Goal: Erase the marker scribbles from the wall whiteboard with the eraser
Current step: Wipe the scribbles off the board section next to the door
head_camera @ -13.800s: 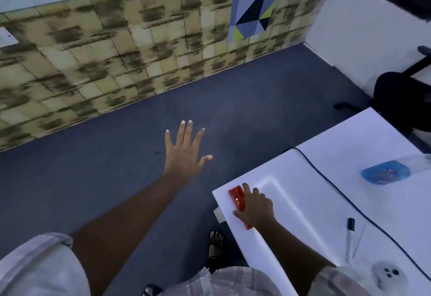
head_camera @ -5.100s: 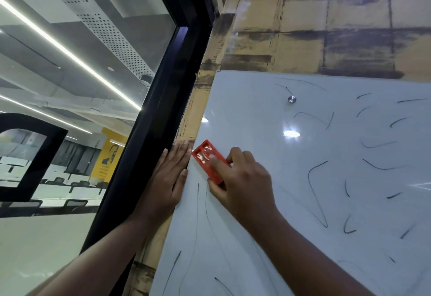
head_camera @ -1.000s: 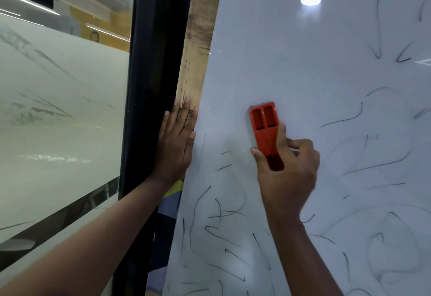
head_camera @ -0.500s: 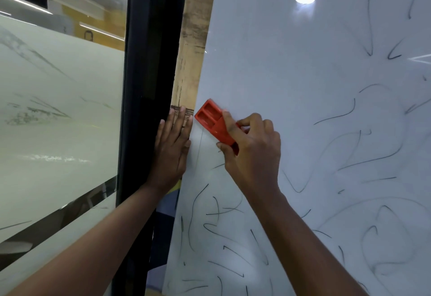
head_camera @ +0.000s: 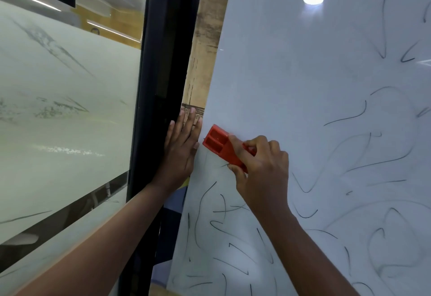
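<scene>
You are in the wiping step: your right hand [head_camera: 261, 170] pinches the red eraser [head_camera: 218, 143] at the whiteboard [head_camera: 291, 74] left edge, and your left hand [head_camera: 180, 149] lies flat beside it. Next, sweep down over the scribbles [head_camera: 224, 228] below.

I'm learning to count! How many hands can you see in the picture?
2. The left hand lies flat on the wall strip beside the whiteboard's left edge. The right hand is on the whiteboard, gripping the red eraser. None seem hidden.
</scene>
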Action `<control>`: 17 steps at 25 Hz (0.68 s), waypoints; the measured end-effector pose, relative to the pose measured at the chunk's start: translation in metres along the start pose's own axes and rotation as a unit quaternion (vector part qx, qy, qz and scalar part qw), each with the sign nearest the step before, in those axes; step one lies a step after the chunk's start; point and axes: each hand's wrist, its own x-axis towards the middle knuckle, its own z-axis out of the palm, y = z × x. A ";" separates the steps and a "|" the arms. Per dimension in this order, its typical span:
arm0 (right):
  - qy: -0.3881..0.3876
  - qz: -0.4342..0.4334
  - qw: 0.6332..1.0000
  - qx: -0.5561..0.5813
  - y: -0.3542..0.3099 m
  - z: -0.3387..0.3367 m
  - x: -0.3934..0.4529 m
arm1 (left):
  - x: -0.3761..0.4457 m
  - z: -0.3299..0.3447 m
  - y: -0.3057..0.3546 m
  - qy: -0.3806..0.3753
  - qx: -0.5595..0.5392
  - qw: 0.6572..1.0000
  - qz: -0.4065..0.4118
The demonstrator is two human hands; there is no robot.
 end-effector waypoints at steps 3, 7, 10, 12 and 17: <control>0.060 0.090 0.994 0.034 0.021 -0.013 0.020 | -0.001 0.002 -0.001 0.015 0.005 1.000 0.005; 0.103 0.159 0.981 0.040 0.034 -0.018 0.031 | -0.001 0.004 0.001 0.026 0.011 1.000 0.001; 0.045 0.105 0.991 0.066 0.010 -0.008 0.021 | -0.001 0.004 0.001 0.028 0.004 1.000 0.006; 0.004 0.043 0.998 0.053 -0.003 0.002 -0.001 | -0.002 0.003 0.000 0.020 -0.001 1.000 0.005; -0.008 0.015 0.999 0.032 0.001 0.008 -0.028 | -0.002 0.005 -0.001 0.026 0.005 1.000 0.004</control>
